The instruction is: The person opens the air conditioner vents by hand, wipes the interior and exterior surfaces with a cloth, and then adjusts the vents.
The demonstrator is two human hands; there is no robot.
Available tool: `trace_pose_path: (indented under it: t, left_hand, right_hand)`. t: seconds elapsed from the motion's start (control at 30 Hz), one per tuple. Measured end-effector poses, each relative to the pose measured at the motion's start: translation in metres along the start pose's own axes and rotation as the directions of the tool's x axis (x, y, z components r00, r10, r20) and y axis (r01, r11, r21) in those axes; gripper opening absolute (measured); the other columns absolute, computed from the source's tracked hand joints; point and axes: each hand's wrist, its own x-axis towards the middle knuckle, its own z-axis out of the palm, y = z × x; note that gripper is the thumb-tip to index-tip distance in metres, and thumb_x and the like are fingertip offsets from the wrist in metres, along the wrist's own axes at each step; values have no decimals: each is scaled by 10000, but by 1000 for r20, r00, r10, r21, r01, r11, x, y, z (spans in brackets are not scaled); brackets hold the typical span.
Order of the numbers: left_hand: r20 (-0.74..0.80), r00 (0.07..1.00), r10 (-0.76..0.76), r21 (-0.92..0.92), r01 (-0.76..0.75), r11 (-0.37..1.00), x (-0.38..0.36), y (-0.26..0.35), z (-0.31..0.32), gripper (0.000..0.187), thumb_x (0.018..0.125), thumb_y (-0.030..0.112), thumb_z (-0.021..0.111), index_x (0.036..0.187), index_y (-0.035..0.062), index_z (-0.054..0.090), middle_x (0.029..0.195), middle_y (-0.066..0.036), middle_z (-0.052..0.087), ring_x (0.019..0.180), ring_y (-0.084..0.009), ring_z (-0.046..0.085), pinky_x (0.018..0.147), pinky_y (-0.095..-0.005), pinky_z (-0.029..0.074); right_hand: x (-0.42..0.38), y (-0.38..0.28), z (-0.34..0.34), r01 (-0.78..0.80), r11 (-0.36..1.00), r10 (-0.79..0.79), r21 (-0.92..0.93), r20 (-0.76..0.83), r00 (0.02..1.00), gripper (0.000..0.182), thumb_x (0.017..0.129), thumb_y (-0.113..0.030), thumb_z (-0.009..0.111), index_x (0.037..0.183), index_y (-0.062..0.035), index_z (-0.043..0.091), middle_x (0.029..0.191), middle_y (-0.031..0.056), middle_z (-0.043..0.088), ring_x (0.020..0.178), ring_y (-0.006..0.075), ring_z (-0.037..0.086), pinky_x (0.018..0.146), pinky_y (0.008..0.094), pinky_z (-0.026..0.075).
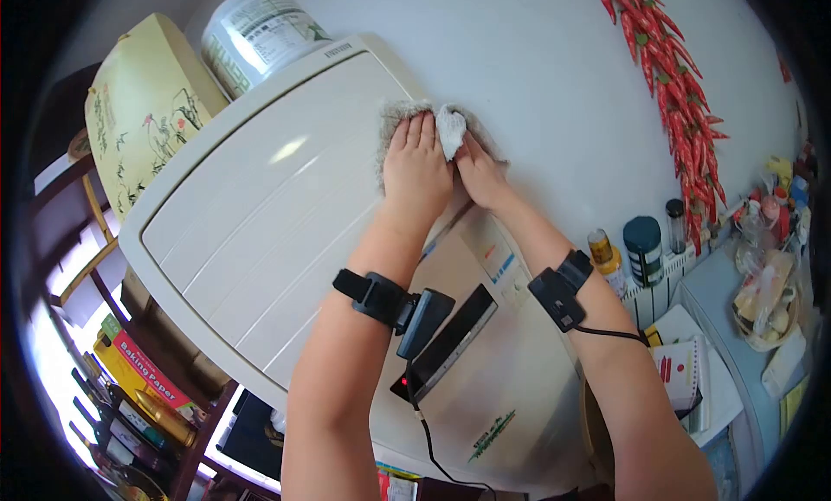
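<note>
A fluffy grey cloth [395, 114] lies against the top edge of a large white appliance [268, 198] with a ridged panel. My left hand [419, 168] presses on this cloth, its fingers stretched out flat over it. Close beside it, my right hand [481, 174] is closed on the cloth's right part, its fingertips partly hidden. Between the two hands a crumpled white piece [451, 131] sticks up. Both forearms wear black straps with small devices, and a dark display strip [446, 343] on the appliance shows below the hands.
A white tub [262, 42] and a pale yellow printed bag [151, 112] stand at the upper left. Red chillies [666, 94] hang on the wall. Jars [643, 250] stand at the right. Bottles [112, 445] and a baking paper box [143, 367] fill the lower left.
</note>
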Motion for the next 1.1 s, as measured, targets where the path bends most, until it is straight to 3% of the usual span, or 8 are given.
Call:
trace_pose_path:
  t: [0.17,0.27,0.37,0.6,0.77,0.83,1.0,1.1]
  left_hand:
    - [93,996,15,-12,-14,1000,-33,59,1,553,913,280,462,1378,-18,445,1453,-185,424,1384,-287,348,1174,-410,172]
    - [133,991,18,-64,-10,998,-48,88,-3,559,910,276,458,1384,-20,440,1454,-190,419,1386,-291,340,1175,-413,170]
    - [158,986,56,-74,-45,996,-71,119,1,555,910,265,451,1382,-26,441,1462,-195,405,1386,-293,334,1174,-417,167]
    - [343,931,124,-226,-46,973,-137,186,0,565,907,250,412,1382,-54,433,1451,-212,414,1382,-314,338,1169,-420,158]
    - [401,905,141,-365,17,931,-183,220,-6,550,886,235,432,1344,-67,467,1402,-229,464,1369,-336,357,1160,-427,184]
    - [377,924,65,-430,112,896,-199,228,-4,530,875,216,444,1326,-60,484,1388,-242,468,1361,-354,364,1159,-440,192]
    - [352,927,-132,-523,311,793,-212,207,-24,524,849,156,497,1320,-72,472,1395,-248,452,1352,-395,361,1158,-498,191]
    - [353,915,-197,-497,362,789,-221,185,-47,527,828,115,525,1313,-82,461,1408,-250,435,1351,-418,351,1153,-529,192]
  right_hand:
    - [-64,23,-21,-122,992,122,-43,14,992,453,1019,-293,341,1390,-37,389,1361,234,487,1288,404,426,1071,408,348]
    - [-99,42,-29,-100,995,100,-6,6,995,468,1007,-242,355,1418,-18,356,1401,229,450,1323,383,395,1100,394,317]
    - [-137,53,-39,-209,978,210,-17,29,977,484,994,-210,370,1431,-4,339,1440,219,406,1353,366,360,1123,386,284]
    - [-233,59,-61,-308,950,312,-49,82,947,501,991,-240,367,1432,-4,340,1446,222,384,1363,372,341,1130,402,264]
    - [-283,62,-64,-299,952,304,-70,75,950,516,989,-268,410,1420,8,346,1444,233,378,1357,399,336,1135,428,254]
    - [-291,62,-62,-291,953,297,-86,75,952,527,974,-262,443,1416,11,353,1442,242,374,1354,412,333,1138,441,248]
    - [-279,40,-44,-90,971,129,-222,166,978,557,944,-275,488,1402,21,375,1442,262,365,1357,424,321,1144,484,221]
    - [-266,14,-33,46,984,-5,-173,231,973,585,933,-319,509,1381,41,401,1427,273,381,1357,445,308,1147,529,173]
